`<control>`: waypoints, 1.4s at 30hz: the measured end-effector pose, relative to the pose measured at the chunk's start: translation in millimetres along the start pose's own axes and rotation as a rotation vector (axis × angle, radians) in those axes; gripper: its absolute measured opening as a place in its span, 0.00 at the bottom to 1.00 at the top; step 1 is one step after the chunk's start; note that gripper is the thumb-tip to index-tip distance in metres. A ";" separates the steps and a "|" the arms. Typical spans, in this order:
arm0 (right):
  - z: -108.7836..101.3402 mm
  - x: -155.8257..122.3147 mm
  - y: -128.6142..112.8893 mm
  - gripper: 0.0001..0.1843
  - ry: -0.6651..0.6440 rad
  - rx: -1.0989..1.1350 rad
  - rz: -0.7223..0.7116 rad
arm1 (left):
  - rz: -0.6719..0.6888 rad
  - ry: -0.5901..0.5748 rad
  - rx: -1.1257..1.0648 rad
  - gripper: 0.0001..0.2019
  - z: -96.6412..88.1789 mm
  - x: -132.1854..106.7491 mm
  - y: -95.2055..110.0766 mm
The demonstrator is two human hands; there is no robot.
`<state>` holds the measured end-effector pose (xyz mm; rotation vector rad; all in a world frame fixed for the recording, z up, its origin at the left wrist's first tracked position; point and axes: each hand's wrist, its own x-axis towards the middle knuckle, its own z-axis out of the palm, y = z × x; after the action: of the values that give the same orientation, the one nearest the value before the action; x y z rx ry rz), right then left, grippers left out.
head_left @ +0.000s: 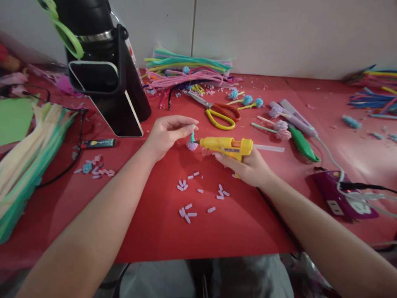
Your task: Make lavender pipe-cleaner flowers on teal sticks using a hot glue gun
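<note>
My left hand (167,133) pinches a short green pipe-cleaner stem with a small purple fuzzy flower (192,143) hanging at its lower end. My right hand (248,167) grips a yellow hot glue gun (228,147), a clear glue stick poking out of its back. The gun's nozzle points left and touches the purple flower. Both hands hover over a red table cover (155,231). Several small lilac pipe-cleaner snippets (187,213) lie scattered below the hands.
Yellow-handled scissors (217,112) and finished fuzzy flowers (279,126) lie behind the glue gun. A pile of coloured pipe cleaners (189,68) sits at the back, another bundle (27,145) at left. A black stand (105,70) rises back left. A purple power strip (341,198) is at right.
</note>
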<state>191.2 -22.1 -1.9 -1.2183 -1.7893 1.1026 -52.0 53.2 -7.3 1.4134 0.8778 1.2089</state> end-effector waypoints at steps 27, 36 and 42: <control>-0.5 0.1 -3.7 0.18 -0.003 0.032 -0.027 | 0.015 0.005 -0.010 0.07 -0.5 0.3 -1.0; -1.0 -0.5 -1.7 0.20 -0.012 0.028 -0.047 | 0.003 0.024 -0.021 0.08 -1.2 0.0 -2.7; -1.9 -0.8 0.2 0.19 -0.021 0.018 -0.070 | 0.014 0.050 -0.021 0.07 -0.5 0.7 -3.8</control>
<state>193.3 -22.3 -1.4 -1.1290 -1.8205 1.0931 -51.9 54.8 -10.8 1.3796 0.8891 1.2654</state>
